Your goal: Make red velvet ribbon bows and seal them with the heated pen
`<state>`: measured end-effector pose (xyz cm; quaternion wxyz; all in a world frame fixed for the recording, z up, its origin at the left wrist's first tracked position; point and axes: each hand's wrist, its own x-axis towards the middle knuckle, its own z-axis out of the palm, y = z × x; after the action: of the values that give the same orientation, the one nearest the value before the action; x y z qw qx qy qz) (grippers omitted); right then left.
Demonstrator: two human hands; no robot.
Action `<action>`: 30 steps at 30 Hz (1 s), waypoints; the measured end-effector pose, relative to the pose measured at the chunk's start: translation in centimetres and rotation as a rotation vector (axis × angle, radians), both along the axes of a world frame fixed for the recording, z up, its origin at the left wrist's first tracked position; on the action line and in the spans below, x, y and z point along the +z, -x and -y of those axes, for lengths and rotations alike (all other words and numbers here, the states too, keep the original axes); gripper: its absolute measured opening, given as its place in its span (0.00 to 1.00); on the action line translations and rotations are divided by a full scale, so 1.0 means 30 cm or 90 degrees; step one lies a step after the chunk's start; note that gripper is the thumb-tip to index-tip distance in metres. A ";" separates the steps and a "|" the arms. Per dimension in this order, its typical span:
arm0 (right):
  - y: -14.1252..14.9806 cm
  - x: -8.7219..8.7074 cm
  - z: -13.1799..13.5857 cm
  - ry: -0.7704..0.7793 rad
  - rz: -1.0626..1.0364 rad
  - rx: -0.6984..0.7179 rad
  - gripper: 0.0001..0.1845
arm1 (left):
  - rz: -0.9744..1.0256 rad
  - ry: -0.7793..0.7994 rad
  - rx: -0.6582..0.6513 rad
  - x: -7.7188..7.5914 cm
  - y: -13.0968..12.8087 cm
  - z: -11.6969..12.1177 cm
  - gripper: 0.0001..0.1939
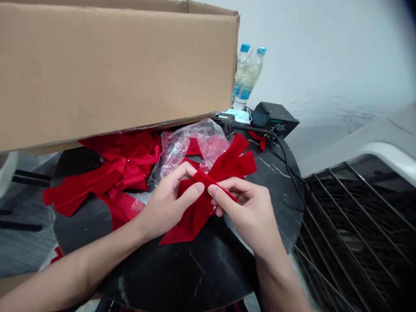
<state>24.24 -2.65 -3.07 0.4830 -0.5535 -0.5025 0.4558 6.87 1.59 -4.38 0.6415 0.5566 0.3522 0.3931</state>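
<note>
A red velvet bow is held between both hands above the round black table. My left hand pinches a folded band of it between thumb and fingers. My right hand grips the same band just to the right, thumb on top and fingers curled beneath. Two ribbon ends spread toward the upper right, and another tail hangs toward the lower left. More red bows lie piled to the left of my hands. Behind the held bow sits a clear plastic bag with red fabric in it.
A large cardboard box takes up the back left. Plastic bottles with blue caps stand beside it. A black box with a dial and its cable are at the back right of the marble-patterned table. A fan grille stands right.
</note>
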 end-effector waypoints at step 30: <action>0.054 -0.058 0.003 -0.089 -0.055 -0.122 0.06 | -0.066 -0.093 0.298 -0.003 -0.026 0.005 0.08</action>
<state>22.62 -2.73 -4.82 0.5829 -0.5436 -0.4567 0.3952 7.66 1.45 -4.46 0.4720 0.5244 0.4747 0.5263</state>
